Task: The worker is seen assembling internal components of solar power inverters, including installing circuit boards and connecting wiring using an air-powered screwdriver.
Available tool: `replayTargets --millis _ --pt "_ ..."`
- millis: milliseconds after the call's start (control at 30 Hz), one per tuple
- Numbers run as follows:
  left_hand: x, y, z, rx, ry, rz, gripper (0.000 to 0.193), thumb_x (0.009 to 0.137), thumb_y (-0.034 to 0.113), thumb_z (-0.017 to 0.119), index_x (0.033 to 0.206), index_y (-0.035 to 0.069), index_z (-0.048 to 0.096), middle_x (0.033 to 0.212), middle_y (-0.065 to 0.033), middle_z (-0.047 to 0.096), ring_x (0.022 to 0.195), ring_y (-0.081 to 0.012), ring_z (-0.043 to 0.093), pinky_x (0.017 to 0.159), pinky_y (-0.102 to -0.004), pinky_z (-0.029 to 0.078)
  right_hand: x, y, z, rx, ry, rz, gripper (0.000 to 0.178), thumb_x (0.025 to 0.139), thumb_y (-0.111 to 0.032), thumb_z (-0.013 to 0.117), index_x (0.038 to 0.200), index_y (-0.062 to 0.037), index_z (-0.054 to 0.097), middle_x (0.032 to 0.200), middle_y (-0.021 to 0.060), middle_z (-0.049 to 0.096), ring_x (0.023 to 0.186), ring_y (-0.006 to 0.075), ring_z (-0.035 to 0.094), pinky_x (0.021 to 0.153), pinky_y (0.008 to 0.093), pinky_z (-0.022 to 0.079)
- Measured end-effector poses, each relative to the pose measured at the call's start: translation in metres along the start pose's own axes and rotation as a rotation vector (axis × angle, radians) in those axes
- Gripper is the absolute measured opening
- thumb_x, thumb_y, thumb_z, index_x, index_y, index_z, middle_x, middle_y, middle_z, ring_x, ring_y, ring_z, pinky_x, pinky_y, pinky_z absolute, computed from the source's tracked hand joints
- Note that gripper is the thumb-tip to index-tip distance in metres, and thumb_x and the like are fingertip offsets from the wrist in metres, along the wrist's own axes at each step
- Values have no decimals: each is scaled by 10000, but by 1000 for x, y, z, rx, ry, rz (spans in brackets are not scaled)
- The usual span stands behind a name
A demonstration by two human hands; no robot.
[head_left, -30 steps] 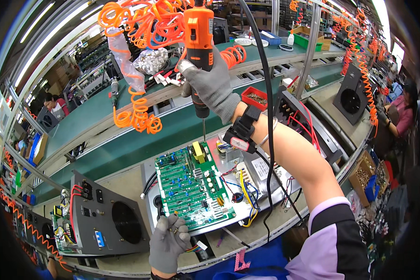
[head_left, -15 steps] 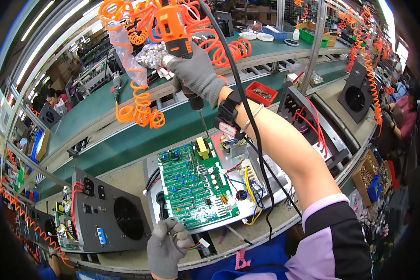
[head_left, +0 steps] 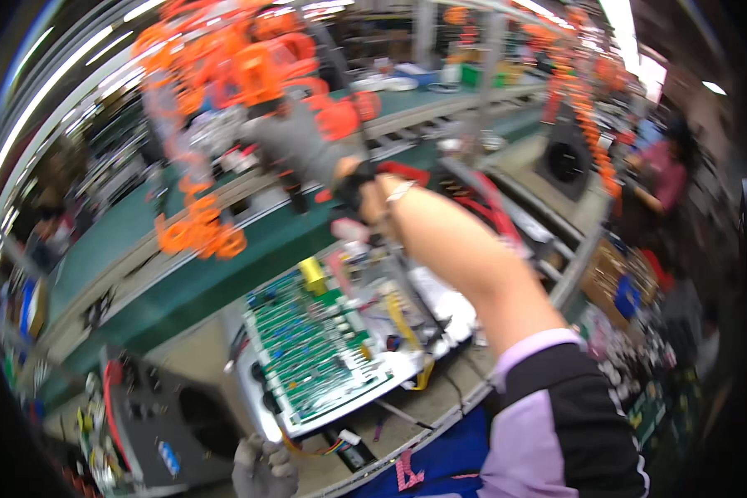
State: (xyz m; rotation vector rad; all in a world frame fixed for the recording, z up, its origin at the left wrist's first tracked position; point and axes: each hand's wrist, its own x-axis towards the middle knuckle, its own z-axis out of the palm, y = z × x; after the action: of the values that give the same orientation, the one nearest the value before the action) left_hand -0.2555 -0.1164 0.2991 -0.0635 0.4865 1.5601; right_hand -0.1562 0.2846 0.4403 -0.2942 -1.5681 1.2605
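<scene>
My right hand (head_left: 295, 145), in a grey glove, is closed round an orange and black power screwdriver (head_left: 259, 76) held beyond the far edge of a green circuit board (head_left: 307, 357). The tool's dark nose points down; its bit is lost in blur. The board lies on a pale metal plate (head_left: 270, 427) and carries a yellow transformer (head_left: 312, 275) near its far corner. At the lower edge, my gloved left hand (head_left: 261, 473) has its fingers curled in. Whatever they hold is too blurred to make out.
A dark fan housing (head_left: 170, 423) stands left of the board. Yellow wires (head_left: 402, 319) lie on its right. Orange coiled hoses (head_left: 203, 236) hang beyond, over a green conveyor (head_left: 266, 236). Another person (head_left: 660, 174) sits at far right.
The view has swung and blurred, shifting the scene left. My left hand has drawn away from the board's near corner, toward the lower left. My right hand still grips the power screwdriver.
</scene>
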Motion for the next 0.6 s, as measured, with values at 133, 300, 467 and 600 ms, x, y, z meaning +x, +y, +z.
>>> replayTargets --millis 133,300,467,600 --pt "12 6 5 26 -20 -121 211 980 221 464 1078 34 483 957 -78 489 824 -185 475 670 -291 448 -17 -55 8 315 305 -345 220 733 -92 644 919 -60 531 656 15 555 544 108 514 501 274 440" --pt "31 1 4 -49 -57 -268 172 975 190 461 1025 25 458 980 -94 459 810 -205 425 651 -341 395 -131 -168 -45 249 35 -330 584 861 -610 486 1062 -62 508 692 110 596 571 258 647 504 394 551" --pt "23 -26 11 6 -60 -262 93 947 131 481 995 60 448 897 -49 416 767 -170 396 639 -325 379 -273 -275 -100 171 37 -455 530 843 -443 596 1147 -38 437 710 70 506 475 178 518 428 339 475" --pt "28 -68 22 -52 -110 -340 65 945 121 485 916 72 455 832 -20 397 726 -141 369 630 -300 340 -393 -296 -168 -511 391 -119 587 721 -266 758 1134 -24 419 791 90 557 516 179 573 481 312 516"
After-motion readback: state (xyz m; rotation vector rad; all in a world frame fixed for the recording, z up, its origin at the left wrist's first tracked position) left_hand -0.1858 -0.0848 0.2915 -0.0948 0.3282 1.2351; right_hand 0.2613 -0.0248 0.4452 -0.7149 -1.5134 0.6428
